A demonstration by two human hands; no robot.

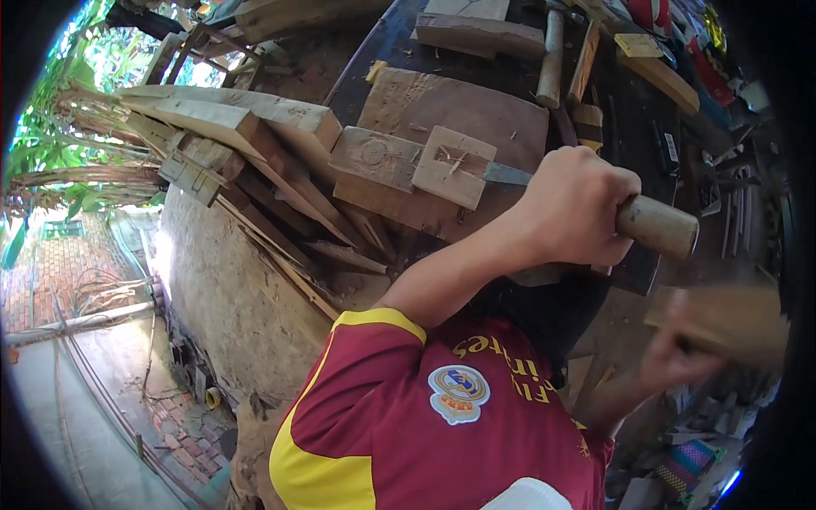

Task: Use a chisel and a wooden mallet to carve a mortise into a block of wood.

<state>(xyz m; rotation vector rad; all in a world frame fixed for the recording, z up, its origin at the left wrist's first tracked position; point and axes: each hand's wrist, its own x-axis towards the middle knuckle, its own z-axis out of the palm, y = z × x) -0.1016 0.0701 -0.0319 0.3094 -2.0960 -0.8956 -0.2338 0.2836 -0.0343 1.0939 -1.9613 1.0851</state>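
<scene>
My left hand [569, 204] is wrapped around a chisel with a thick round wooden handle [659, 225]. Its flat metal blade [507, 174] slants to the left, with the tip at a small square wood block [463, 191]. Chips lie in a rough recess cut in that block's face. Beside and partly under it is a longer wood piece [370, 161], on a broad brown board [484, 106]. Off to the right, apart from the chisel, my right hand [676, 365] grips a pale wooden block [731, 323]. Motion smears both, and I cannot tell whether the block has a handle.
Long timbers [246, 127] lean in from the left against the dark workbench [382, 47]. A tool with a round wooden handle [552, 64] and thick wood offcuts [480, 34] lie at the far side. Loose tools and scraps crowd the right. A large stone-like mass [229, 280] stands at left.
</scene>
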